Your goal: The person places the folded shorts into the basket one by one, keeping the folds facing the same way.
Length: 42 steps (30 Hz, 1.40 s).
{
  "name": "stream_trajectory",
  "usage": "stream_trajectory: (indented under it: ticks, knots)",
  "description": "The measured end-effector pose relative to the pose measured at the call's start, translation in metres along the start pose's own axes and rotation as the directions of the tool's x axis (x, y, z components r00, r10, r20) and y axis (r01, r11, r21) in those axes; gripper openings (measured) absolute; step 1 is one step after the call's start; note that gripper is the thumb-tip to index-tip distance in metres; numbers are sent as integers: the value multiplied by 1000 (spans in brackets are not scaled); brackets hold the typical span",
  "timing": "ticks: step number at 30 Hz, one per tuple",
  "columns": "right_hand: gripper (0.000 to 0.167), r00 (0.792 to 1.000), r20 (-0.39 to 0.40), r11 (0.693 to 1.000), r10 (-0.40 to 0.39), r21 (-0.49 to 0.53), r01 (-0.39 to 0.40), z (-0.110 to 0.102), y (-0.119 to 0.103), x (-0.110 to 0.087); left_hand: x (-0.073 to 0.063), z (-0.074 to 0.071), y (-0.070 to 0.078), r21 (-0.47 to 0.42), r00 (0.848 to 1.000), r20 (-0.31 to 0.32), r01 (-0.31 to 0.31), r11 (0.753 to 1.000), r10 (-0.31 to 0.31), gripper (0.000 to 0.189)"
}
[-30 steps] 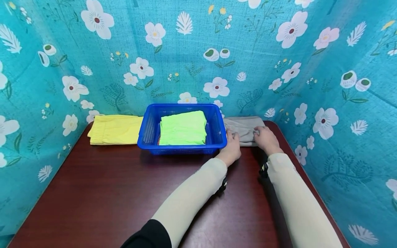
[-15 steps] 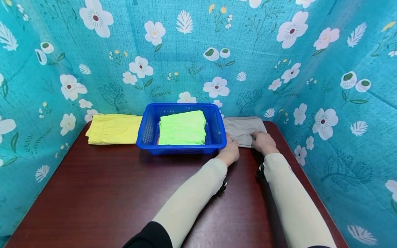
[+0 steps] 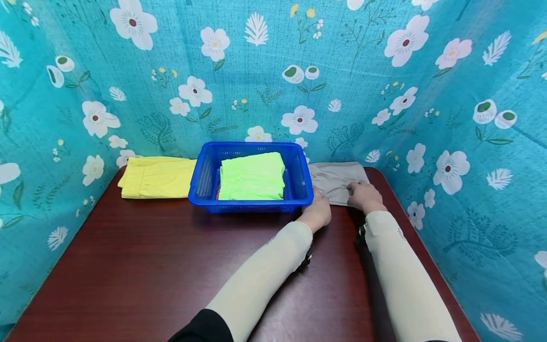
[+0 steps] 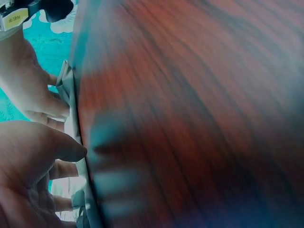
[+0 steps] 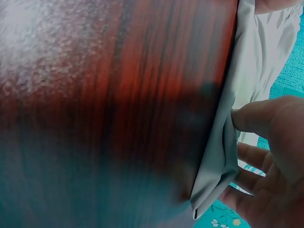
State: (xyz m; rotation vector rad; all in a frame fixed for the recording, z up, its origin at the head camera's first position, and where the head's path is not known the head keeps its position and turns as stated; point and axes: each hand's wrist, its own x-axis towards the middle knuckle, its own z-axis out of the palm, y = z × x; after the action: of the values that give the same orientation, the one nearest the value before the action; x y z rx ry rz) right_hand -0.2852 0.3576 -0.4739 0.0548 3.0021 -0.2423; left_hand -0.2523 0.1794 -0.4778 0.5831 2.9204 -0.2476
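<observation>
A folded grey garment (image 3: 337, 175) lies at the back right of the table, its left end behind the blue basket (image 3: 252, 207). My left hand (image 3: 317, 211) pinches its near edge beside the basket's right corner. My right hand (image 3: 366, 196) pinches the same edge farther right, where the cloth puckers. In the right wrist view, the thumb (image 5: 254, 116) presses the grey fabric, with the fingers lower down at the cloth. The left wrist view shows my left thumb (image 4: 71, 148) at the garment's edge, with the fingertips partly hidden.
Inside the basket lies a folded bright green garment (image 3: 252, 176). A folded yellow garment (image 3: 160, 178) with a gathered band lies left of the basket. The dark red-brown table (image 3: 171, 266) meets a blue flowered curtain (image 3: 256, 71) at its back and sides.
My right hand has shifted slightly left and nearer, and its fingers have closed on the grey garment. The garment's near edge has come a little toward me. My left hand stays nearly in place.
</observation>
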Motion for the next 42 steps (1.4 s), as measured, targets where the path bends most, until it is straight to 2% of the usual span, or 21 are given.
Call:
stream_trajectory:
  ticks: [5, 15, 19, 25, 27, 30, 33, 37, 42]
  knots:
    - [46, 1000, -10, 1000, -2, 11, 2, 1, 6, -2, -4, -1, -1, 31, 1000, -5, -14, 999, 14, 56]
    - [44, 1000, 18, 999, -5, 32, 5, 0, 20, -14, -13, 8, 9, 87, 998, -30, -51, 995, 54, 62]
    - [42, 1000, 25, 999, -12, 34, 11, 1, 24, -15, -18, 6, 10, 122, 997, -52, -53, 991, 60, 64]
    - [43, 999, 35, 999, -15, 48, 14, -1, 30, -20, -25, 2, 10, 121, 994, -86, -61, 991, 71, 66]
    - [44, 999, 39, 998, -16, 59, 14, -2, 32, -23, -27, 1, 10, 124, 991, -105, -66, 990, 80, 63]
    - [43, 999, 41, 997, -27, 72, 24, -4, 33, -28, -30, 0, 8, 168, 986, -127, -82, 982, 104, 48]
    - [43, 998, 38, 996, -41, 80, 38, -5, 36, -33, -33, 0, 9, 153, 984, -148, -80, 985, 103, 34]
    - [42, 998, 31, 995, -53, 90, 50, -4, 39, -38, -36, 0, 11, 81, 982, -172, -68, 994, 81, 29]
    - [44, 998, 43, 994, -37, 100, 32, -4, 44, -41, -36, -1, 13, 122, 977, -187, -80, 989, 102, 31]
